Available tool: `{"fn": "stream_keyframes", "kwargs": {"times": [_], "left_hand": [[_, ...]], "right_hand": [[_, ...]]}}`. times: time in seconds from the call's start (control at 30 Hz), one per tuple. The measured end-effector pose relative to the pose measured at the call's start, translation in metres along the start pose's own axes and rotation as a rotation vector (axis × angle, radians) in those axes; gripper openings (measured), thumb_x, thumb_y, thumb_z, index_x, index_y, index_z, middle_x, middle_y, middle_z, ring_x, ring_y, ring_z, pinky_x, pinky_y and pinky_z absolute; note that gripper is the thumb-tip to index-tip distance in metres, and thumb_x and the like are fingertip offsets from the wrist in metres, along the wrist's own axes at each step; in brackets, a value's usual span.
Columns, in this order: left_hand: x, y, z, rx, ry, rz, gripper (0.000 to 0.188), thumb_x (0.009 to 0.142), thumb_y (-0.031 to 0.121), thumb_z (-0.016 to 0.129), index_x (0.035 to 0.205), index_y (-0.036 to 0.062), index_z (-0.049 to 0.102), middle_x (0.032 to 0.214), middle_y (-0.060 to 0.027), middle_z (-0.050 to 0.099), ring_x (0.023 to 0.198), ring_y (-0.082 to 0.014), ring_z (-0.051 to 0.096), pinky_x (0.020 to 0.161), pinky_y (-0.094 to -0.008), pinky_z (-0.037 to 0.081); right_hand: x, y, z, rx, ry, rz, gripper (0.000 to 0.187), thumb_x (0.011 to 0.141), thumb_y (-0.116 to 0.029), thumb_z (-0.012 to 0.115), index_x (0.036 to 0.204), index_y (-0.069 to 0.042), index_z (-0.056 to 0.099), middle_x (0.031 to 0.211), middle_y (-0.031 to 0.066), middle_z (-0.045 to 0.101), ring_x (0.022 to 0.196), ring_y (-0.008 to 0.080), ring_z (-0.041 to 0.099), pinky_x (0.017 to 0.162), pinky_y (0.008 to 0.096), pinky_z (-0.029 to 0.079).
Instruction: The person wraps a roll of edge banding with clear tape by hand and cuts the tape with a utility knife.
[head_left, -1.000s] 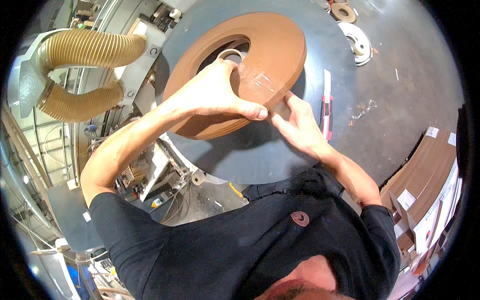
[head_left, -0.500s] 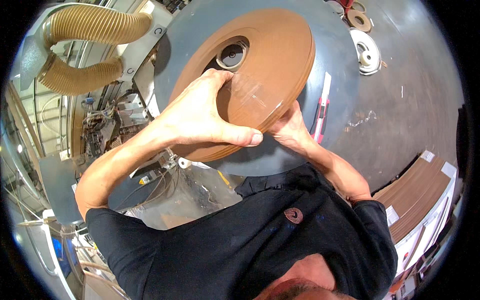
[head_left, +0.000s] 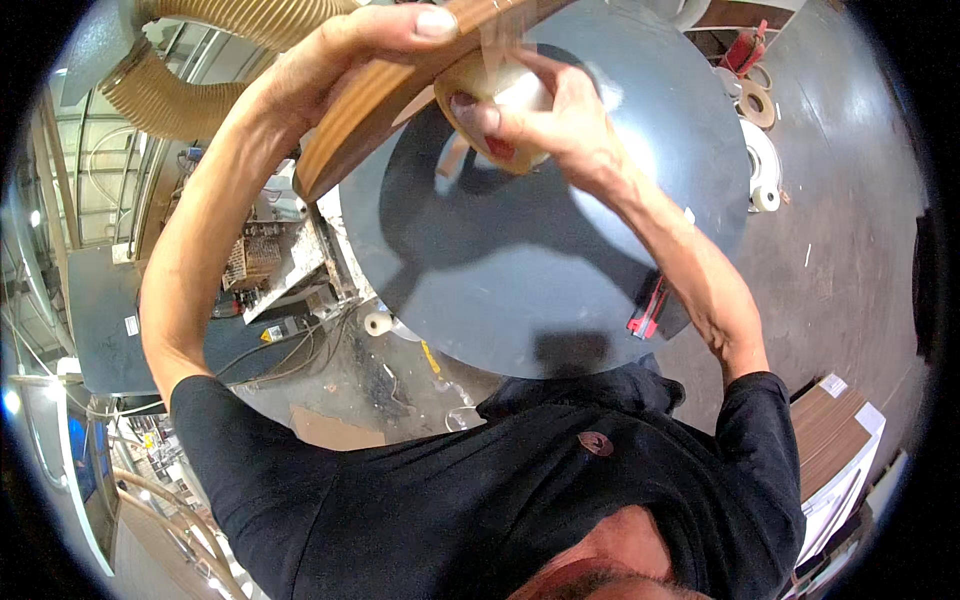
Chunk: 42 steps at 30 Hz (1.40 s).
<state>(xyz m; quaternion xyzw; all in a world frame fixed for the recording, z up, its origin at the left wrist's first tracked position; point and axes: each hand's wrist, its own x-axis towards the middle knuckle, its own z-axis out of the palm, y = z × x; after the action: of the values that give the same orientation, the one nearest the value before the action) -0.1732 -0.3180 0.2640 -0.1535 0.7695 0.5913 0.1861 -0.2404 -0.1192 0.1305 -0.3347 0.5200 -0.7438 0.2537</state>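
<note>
Left hand [head_left: 345,45] clamps brown strip coil [head_left: 352,125] at eleven o'clock, right hand [head_left: 580,137] grips tape roll [head_left: 521,92], seemingly taping, next needing steady tension

White glare, dark shadows on grey tabletop [head_left: 470,325]

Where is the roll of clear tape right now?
In the head view, the roll of clear tape is at upper centre, in the right hand, just right of the brown edge-banding coil and above the round grey table.
</note>
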Motion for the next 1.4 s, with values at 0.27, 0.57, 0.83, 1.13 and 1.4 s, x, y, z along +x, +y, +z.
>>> {"fn": "stream_keyframes", "kwargs": {"times": [0.27, 0.57, 0.83, 1.13, 1.4], "left_hand": [[-0.019, -0.012, -0.030, -0.188, 0.176, 0.195, 0.060, 0.080, 0.047, 0.068, 0.122, 0.0043, 0.058, 0.107, -0.0125, 0.064, 0.093, -0.0238, 0.062, 0.084, -0.0358, 0.052], [-0.081, -0.025, -0.015, -0.374, 0.396, 0.386, 0.045, 0.088, 0.039, 0.062, 0.116, 0.0036, 0.060, 0.104, -0.0085, 0.065, 0.092, -0.0195, 0.064, 0.084, -0.0354, 0.054], [-0.152, -0.040, 0.076, -0.603, 0.530, 0.241, 0.067, 0.080, 0.047, 0.068, 0.127, 0.0007, 0.056, 0.112, -0.0157, 0.064, 0.096, -0.0219, 0.064, 0.086, -0.0342, 0.054], [-0.165, -0.054, 0.085, -0.550, 0.369, 0.213, 0.063, 0.078, 0.041, 0.069, 0.125, 0.0020, 0.055, 0.109, -0.0148, 0.063, 0.097, -0.0241, 0.064, 0.085, -0.0364, 0.055], [-0.159, -0.049, 0.063, -0.518, 0.423, 0.154, 0.075, 0.073, 0.052, 0.070, 0.126, 0.0011, 0.055, 0.104, -0.0180, 0.060, 0.092, -0.0267, 0.063, 0.078, -0.0379, 0.055]], "right_hand": [[0.045, -0.011, 0.015, -0.082, -0.149, 0.078, 0.078, 0.070, -0.047, 0.083, 0.124, 0.006, 0.060, 0.108, 0.0151, 0.067, 0.098, 0.0181, 0.064, 0.091, 0.0312, 0.050], [0.039, -0.050, 0.043, 0.125, -0.389, 0.194, 0.037, 0.080, -0.032, 0.074, 0.091, 0.003, 0.072, 0.084, 0.0110, 0.071, 0.070, 0.0158, 0.066, 0.065, 0.0276, 0.053], [-0.035, -0.076, 0.046, -0.020, -0.349, 0.177, 0.050, 0.081, -0.038, 0.077, 0.109, 0.003, 0.070, 0.095, 0.0094, 0.071, 0.083, 0.0128, 0.066, 0.077, 0.0269, 0.053], [-0.095, -0.057, 0.041, -0.058, -0.174, 0.110, 0.041, 0.092, -0.033, 0.070, 0.114, 0.001, 0.068, 0.099, 0.0044, 0.071, 0.092, 0.0098, 0.062, 0.083, 0.0259, 0.049], [-0.083, -0.005, 0.069, -0.081, -0.073, 0.076, 0.046, 0.095, -0.033, 0.066, 0.125, 0.001, 0.062, 0.110, 0.0085, 0.068, 0.102, 0.0142, 0.061, 0.091, 0.0294, 0.047]]}}
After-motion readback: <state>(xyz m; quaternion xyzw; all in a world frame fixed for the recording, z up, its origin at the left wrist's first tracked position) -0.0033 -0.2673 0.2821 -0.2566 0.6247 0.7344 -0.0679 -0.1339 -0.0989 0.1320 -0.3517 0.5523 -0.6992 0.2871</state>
